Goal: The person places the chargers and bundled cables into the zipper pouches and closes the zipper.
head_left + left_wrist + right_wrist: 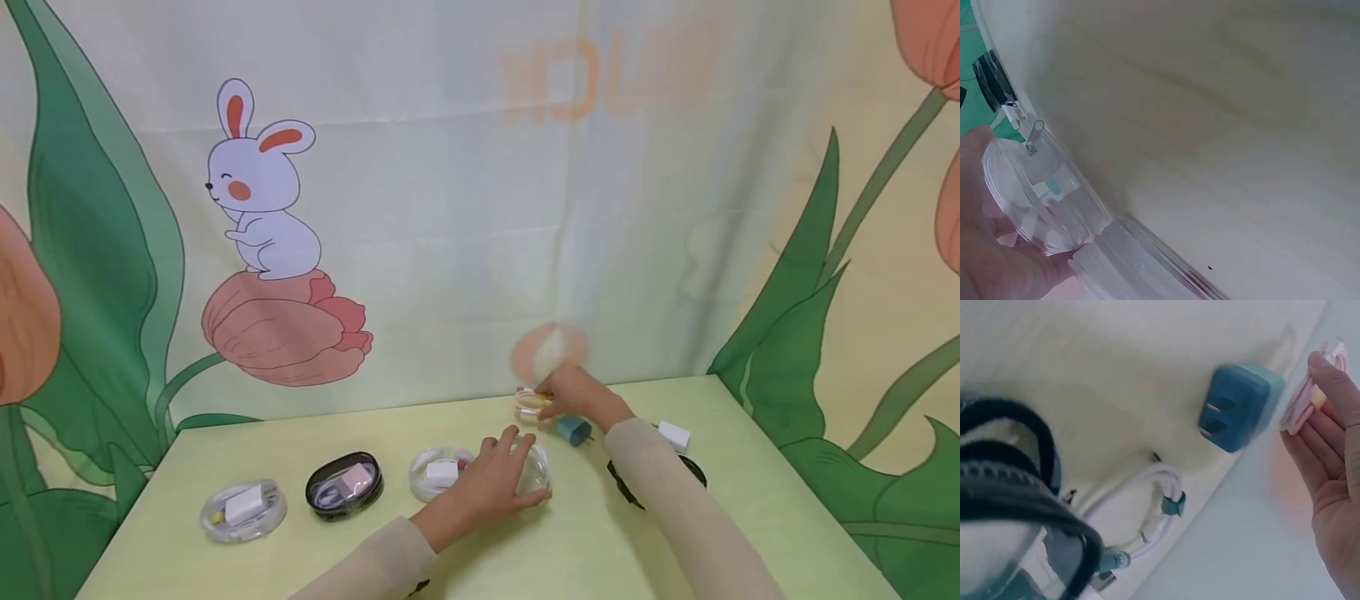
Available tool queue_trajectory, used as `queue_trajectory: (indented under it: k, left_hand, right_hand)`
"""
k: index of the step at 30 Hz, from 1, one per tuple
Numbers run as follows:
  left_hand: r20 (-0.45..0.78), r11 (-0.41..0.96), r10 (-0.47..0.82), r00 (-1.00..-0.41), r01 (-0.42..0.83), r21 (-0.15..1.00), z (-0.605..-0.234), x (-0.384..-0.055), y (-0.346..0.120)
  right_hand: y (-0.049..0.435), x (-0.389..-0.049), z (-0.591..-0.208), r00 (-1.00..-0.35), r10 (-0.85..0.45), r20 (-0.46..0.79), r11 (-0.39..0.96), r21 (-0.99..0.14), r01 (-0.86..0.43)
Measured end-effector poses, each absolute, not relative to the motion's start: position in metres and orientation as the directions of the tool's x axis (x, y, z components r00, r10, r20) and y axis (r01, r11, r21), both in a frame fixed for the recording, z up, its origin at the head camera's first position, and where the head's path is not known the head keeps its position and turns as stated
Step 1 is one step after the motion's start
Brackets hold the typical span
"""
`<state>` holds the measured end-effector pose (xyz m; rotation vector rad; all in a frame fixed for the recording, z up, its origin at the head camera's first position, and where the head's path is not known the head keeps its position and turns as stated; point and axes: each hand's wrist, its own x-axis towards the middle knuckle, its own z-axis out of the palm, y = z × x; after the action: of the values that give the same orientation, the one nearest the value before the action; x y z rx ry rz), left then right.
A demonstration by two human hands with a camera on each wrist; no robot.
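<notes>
My left hand [480, 483] holds a clear round zip case [1035, 194], its fingers over the far side and its thumb at the near side. The case stands on the table, partly covered by the hand in the head view; a zipper pull shows in the left wrist view. My right hand [577, 396] pinches a coiled pink cable [1300, 406] with a yellow tie, near the table's back edge. Just below that hand sits a blue plug charger [574, 430], its prongs showing in the right wrist view.
To the left lie a clear case [243, 510] and a black-rimmed case [344, 486], and another clear case [431, 475] beside my left hand, all with chargers inside. A black-rimmed case [1041, 437] lies under my right forearm, near a white charger [673, 436] and white cable [1166, 481].
</notes>
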<state>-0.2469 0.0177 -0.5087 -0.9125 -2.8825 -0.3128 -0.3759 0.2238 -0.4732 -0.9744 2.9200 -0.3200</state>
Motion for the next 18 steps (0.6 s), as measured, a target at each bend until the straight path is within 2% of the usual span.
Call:
queue_trajectory:
  k: [10, 18]
  left_hand:
    - [0.130, 0.816, 0.514, -0.848, 0.530, 0.230, -0.510, -0.249, 0.021]
    - [0.166, 0.811, 0.500, -0.850, 0.527, 0.253, -0.510, -0.248, 0.021]
  right_hand:
    - [0.230, -0.365, -0.456, -0.825, -0.565, -0.033, 0.786, -0.326, -0.525]
    - [0.237, -0.342, -0.453, -0.763, -0.646, 0.019, 0.724, -0.301, -0.621]
